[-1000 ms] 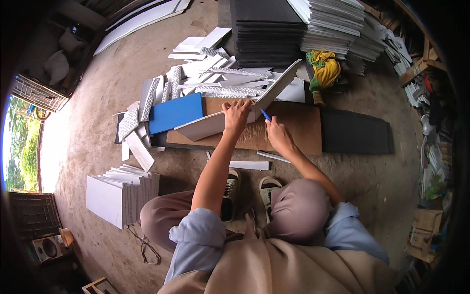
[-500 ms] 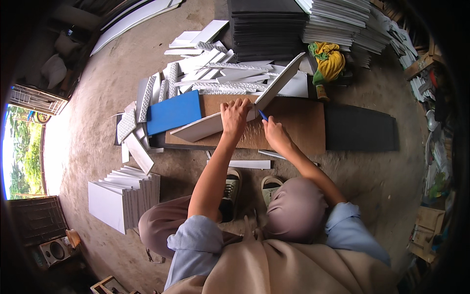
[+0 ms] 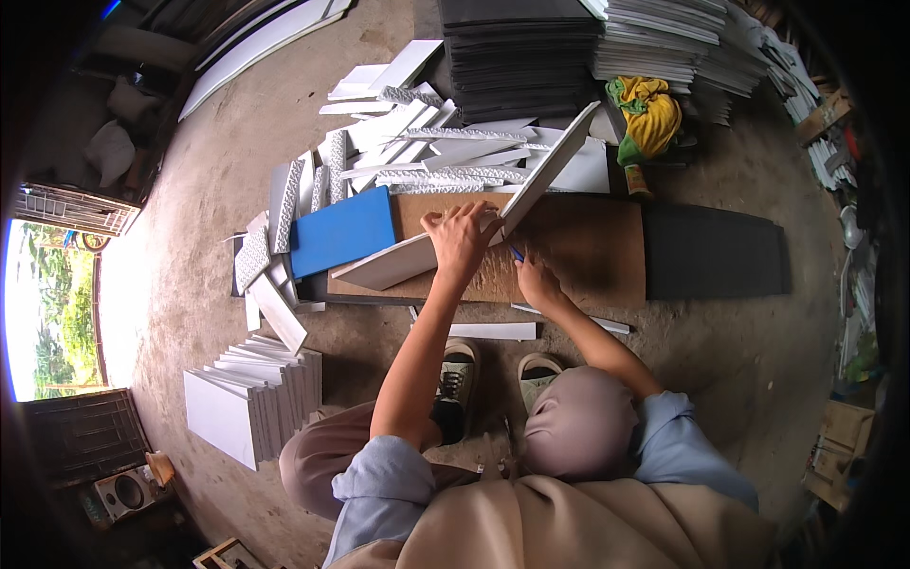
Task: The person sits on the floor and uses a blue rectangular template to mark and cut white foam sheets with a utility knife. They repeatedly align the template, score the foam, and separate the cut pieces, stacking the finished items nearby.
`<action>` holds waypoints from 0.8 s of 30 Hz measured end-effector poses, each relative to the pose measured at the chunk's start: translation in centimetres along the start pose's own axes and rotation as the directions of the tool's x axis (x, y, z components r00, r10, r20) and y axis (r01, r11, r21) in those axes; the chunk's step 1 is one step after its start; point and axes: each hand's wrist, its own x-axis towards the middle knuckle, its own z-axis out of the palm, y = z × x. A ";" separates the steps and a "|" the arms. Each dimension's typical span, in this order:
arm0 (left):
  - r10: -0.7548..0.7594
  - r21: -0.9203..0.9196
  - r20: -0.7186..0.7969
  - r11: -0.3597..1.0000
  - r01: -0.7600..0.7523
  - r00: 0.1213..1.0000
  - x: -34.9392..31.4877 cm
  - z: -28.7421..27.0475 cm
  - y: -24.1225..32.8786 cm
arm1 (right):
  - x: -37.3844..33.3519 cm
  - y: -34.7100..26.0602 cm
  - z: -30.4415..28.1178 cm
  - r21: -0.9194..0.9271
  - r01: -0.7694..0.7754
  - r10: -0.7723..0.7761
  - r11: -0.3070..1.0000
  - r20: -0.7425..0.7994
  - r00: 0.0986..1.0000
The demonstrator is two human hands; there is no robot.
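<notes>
I squat over a brown wooden board (image 3: 588,251) lying on the concrete floor. My left hand (image 3: 462,237) presses flat on a long white strip (image 3: 408,261) that runs diagonally across the board, its far end (image 3: 559,156) raised. My right hand (image 3: 537,280) grips a small blue-handled tool (image 3: 517,254) just beside the strip's near edge. A blue rectangular sheet (image 3: 341,230) lies left of my left hand.
White and patterned offcuts (image 3: 408,156) litter the floor behind the board. A stack of dark sheets (image 3: 517,52) and white sheets (image 3: 664,43) stands at the back, with a yellow cloth (image 3: 649,114). Cut white pieces (image 3: 251,403) are stacked at left. A black panel (image 3: 711,251) lies right.
My right hand with the blue tool has slid a little toward me along the strip's edge. My left hand stays pressed on the strip.
</notes>
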 end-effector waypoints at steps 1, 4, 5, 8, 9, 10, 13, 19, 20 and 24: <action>0.000 0.001 0.004 1.000 0.000 1.000 0.4 -0.1 -0.3 | 0.2 -0.2 -0.3 0.032 0.005 -0.005 0.999 0.014 1.000; 0.016 0.000 -0.026 1.000 -0.016 1.000 0.2 -0.1 -0.3 | 0.0 -0.3 0.1 -0.043 0.071 -0.072 0.997 -0.037 0.997; 0.009 0.008 -0.019 1.000 -0.009 1.000 0.1 0.0 0.0 | 0.0 -0.1 0.2 -0.030 0.075 -0.077 0.997 -0.053 0.996; 0.009 0.007 -0.044 1.000 -0.008 0.999 0.0 0.3 0.7 | -0.2 1.3 0.9 -0.034 0.089 -0.092 0.995 -0.112 0.989; 0.006 -0.002 -0.039 1.000 -0.006 0.999 0.1 0.7 1.2 | -0.6 2.3 1.4 -0.063 0.081 -0.089 0.995 -0.144 0.986; -0.004 0.008 -0.044 1.000 0.005 0.999 -0.1 0.5 0.8 | -1.1 1.7 1.4 -0.083 0.092 -0.106 0.992 -0.176 0.979; 0.016 0.048 -0.066 0.999 -0.013 0.998 -0.6 0.3 -0.2 | -4.1 1.7 0.6 -0.075 0.050 -0.051 0.996 -0.007 0.999; 0.019 -0.041 0.025 0.999 -0.018 0.999 -1.0 -2.1 -2.5 | -6.9 4.9 -5.8 0.120 0.031 -0.029 0.992 -0.020 0.999; 0.004 -0.063 0.021 0.998 -0.003 1.000 -1.2 -3.3 -2.9 | -7.5 5.3 -7.5 0.155 0.015 -0.006 0.988 -0.062 0.998; -0.090 -0.153 -0.200 0.986 0.060 0.976 -0.5 -10.6 -2.8 | -6.5 6.3 -15.7 0.339 0.021 0.080 0.941 -0.282 0.956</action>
